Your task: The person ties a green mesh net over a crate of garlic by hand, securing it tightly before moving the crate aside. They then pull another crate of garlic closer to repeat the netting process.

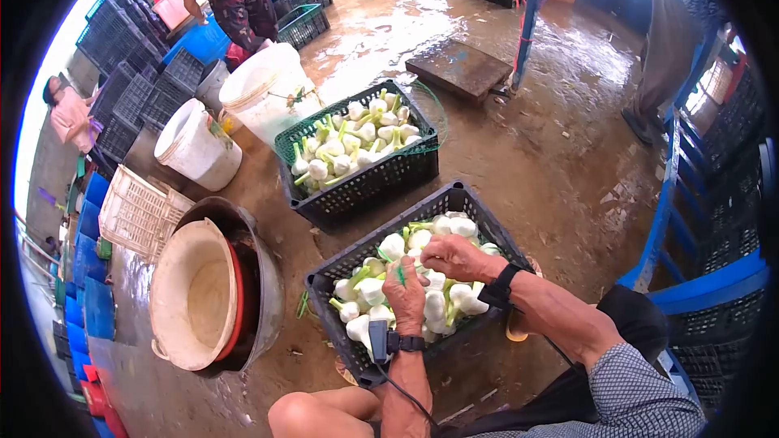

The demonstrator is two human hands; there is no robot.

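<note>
Left hand (pixel 404 294) and right hand (pixel 462 259) curled over garlic bulbs (pixel 436 305) in the near crate (pixel 489 221)
Beyond that crate, a second crate (pixel 369 186); left of it, nested basins (pixel 208 296); right, a blue rack (pixel 661 219), cut off. Whether the hands grasp anything, one cannot tell (they hide some bulbs). Wet brown floor (pixel 568 170) surrounds it.

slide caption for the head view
Left hand and right hand over a black crate of garlic bulbs, a second crate beyond.
</note>
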